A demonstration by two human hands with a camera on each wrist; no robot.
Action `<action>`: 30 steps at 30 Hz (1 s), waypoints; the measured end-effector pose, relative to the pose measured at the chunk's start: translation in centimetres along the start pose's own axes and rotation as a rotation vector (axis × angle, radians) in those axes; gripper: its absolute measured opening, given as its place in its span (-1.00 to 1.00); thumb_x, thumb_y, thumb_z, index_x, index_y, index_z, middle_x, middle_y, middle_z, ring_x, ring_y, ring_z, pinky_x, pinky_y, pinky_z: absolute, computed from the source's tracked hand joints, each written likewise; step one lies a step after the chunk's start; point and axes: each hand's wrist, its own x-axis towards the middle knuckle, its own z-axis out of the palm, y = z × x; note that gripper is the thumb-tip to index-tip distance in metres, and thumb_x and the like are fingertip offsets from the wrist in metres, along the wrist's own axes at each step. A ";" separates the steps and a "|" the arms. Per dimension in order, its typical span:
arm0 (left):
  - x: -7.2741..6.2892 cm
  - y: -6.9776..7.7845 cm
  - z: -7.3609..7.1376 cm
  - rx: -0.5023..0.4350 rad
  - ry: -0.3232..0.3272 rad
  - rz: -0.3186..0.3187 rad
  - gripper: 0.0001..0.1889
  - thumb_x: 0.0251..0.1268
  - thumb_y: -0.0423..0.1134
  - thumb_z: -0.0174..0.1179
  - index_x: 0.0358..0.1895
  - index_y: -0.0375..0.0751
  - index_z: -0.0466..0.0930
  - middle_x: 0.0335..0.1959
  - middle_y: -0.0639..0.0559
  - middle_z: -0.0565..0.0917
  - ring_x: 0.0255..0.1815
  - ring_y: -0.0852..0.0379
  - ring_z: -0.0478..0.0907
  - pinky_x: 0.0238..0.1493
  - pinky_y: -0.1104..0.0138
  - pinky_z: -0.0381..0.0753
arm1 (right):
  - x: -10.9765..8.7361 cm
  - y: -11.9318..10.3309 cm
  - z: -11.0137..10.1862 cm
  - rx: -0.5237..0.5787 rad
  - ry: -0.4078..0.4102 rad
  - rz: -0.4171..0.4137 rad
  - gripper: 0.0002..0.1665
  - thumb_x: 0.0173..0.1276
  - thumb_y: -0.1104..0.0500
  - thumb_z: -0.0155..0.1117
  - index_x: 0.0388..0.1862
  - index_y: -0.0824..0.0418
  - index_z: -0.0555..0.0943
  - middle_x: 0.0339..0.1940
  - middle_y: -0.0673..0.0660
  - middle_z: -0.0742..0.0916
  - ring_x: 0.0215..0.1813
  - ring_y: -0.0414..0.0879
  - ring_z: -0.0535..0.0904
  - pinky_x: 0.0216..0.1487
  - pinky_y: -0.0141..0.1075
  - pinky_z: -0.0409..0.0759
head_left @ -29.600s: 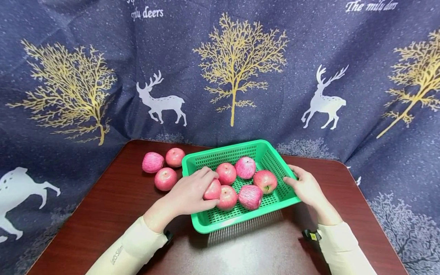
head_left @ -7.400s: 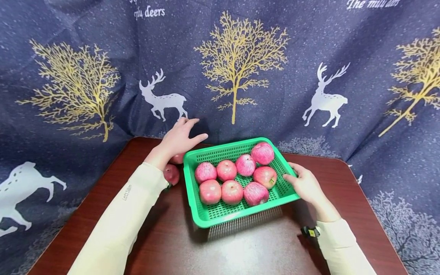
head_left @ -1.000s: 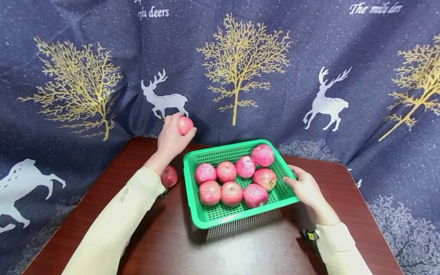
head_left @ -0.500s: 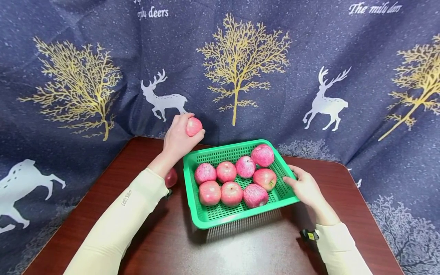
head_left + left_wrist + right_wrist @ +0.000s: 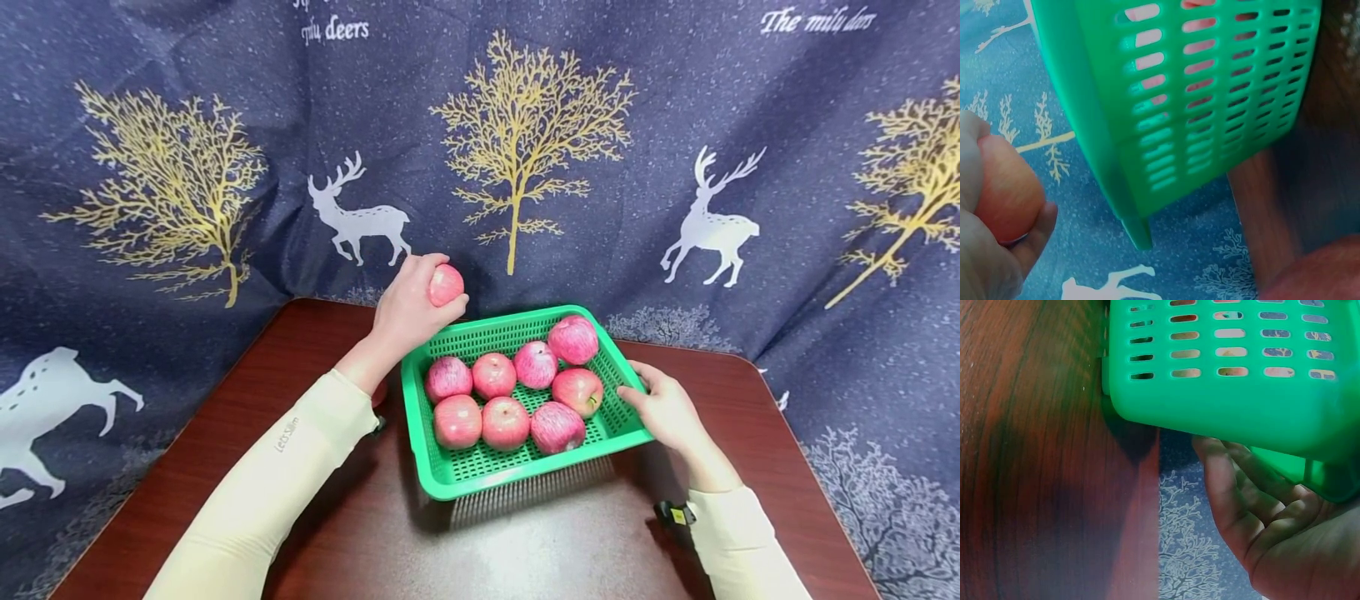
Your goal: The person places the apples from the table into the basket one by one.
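Observation:
My left hand point(image 5: 411, 310) holds a red apple point(image 5: 446, 285) between thumb and fingers, raised above the back left corner of a green plastic basket point(image 5: 495, 482). In the left wrist view the same apple point(image 5: 1009, 190) sits in the hand's grasp, apart from the basket wall point(image 5: 1110, 125). Several apples point(image 5: 504, 422) lie in two rough rows inside the basket. My right hand point(image 5: 671, 414) grips the basket's right rim, thumb on the inner side; the right wrist view shows its fingers point(image 5: 1225, 494) curled beneath that rim.
Another apple point(image 5: 380, 392) stands on the table left of the basket, mostly hidden by my left wrist. The brown wooden table point(image 5: 525, 550) ends at the back against a dark blue cloth point(image 5: 570, 250) printed with deer and trees.
Over the last second my left hand has carried its apple rightward, to the basket's back left corner. Since the oldest frame, more apples lie in the basket. The right hand stays put.

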 end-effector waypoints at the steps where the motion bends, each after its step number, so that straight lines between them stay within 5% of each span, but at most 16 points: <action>1: 0.0 0.1 0.1 0.002 -0.008 0.006 -0.25 0.29 0.17 0.46 0.50 -0.03 0.57 0.31 -0.15 0.60 0.08 -0.15 0.69 0.02 -0.13 0.71 | 0.0 0.0 0.0 0.000 -0.001 -0.002 -0.37 0.62 0.19 0.33 0.57 0.43 0.52 0.14 0.40 0.82 -0.18 -0.01 0.82 -0.15 -0.24 0.72; 30: -0.7 4.5 2.3 0.025 -0.236 0.172 -0.25 0.35 0.17 0.43 0.51 -0.11 0.55 0.29 -0.11 0.60 0.11 -0.05 0.67 0.03 -0.02 0.75 | -0.1 -0.1 0.0 -0.012 0.004 0.002 -0.38 0.62 0.19 0.34 0.55 0.41 0.54 0.13 0.38 0.83 -0.18 -0.01 0.83 -0.12 -0.25 0.70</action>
